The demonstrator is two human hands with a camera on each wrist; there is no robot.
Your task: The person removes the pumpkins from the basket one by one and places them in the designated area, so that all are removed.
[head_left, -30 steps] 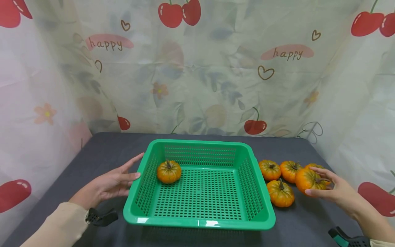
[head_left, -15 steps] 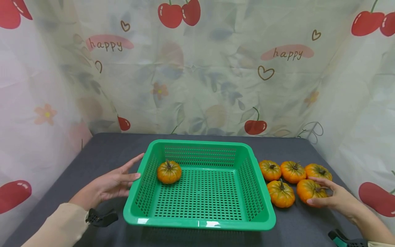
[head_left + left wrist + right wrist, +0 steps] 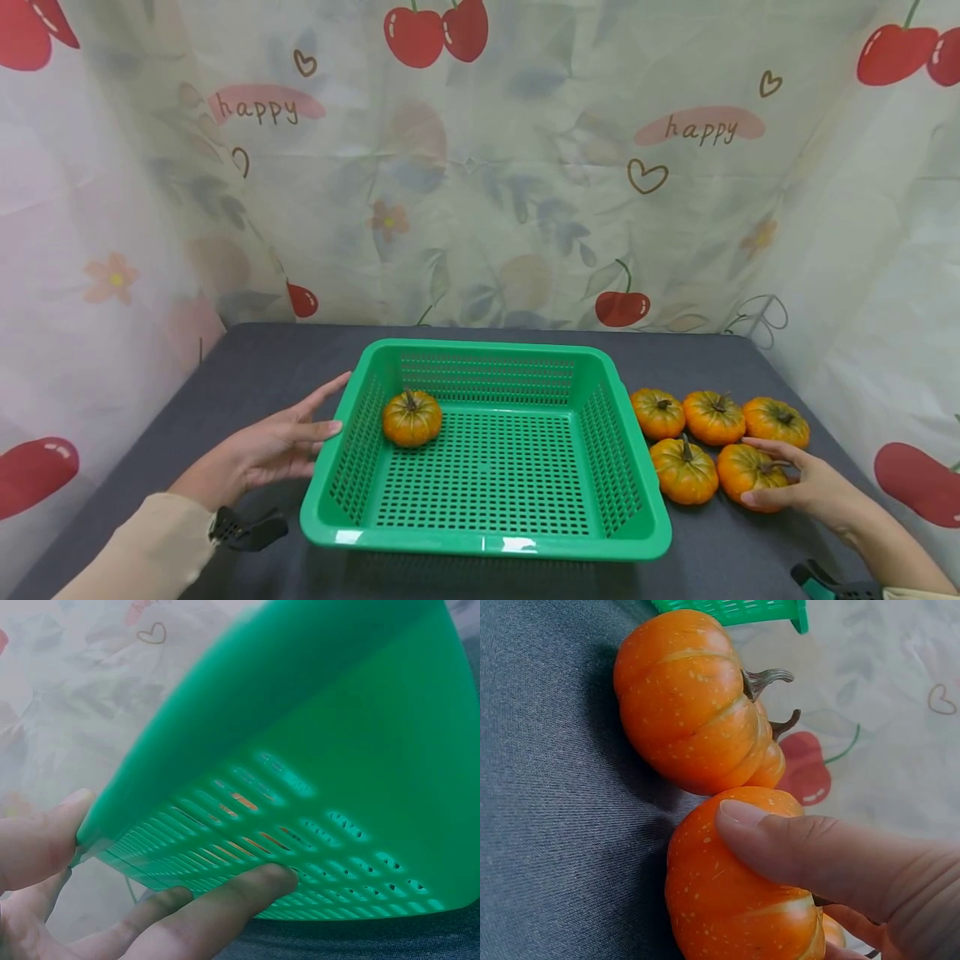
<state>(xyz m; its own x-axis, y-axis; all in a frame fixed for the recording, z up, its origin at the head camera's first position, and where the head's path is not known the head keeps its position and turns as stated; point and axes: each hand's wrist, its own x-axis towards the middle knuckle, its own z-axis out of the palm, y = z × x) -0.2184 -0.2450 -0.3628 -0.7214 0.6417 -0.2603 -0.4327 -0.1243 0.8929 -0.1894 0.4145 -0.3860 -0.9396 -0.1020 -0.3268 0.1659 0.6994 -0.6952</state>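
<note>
My right hand (image 3: 813, 490) holds a small orange pumpkin (image 3: 746, 475) at the right of the table, the thumb on its near side and fingers on its far side. In the right wrist view that pumpkin (image 3: 735, 892) sits low on the dark cloth, close beside another pumpkin (image 3: 682, 697) with a curved stem. At the left, my left hand (image 3: 262, 450) touches the outside of a green plastic basket (image 3: 483, 546), fingers fairly straight. The left wrist view has the thumb at the basket's rim and fingertips against its slotted wall (image 3: 360, 750). One pumpkin (image 3: 412, 418) lies inside the basket, left side.
Several more pumpkins stand right of the basket: one in the front row (image 3: 684, 472), others behind, including a far-right one (image 3: 776, 422). A dark grey cloth (image 3: 270, 354) covers the table. Printed curtains (image 3: 480, 192) close off the back and sides.
My right hand has lowered its pumpkin to the table and shifted it slightly left, beside the front-row pumpkin. The far-right pumpkin behind is now uncovered. My left hand and the basket stay put.
</note>
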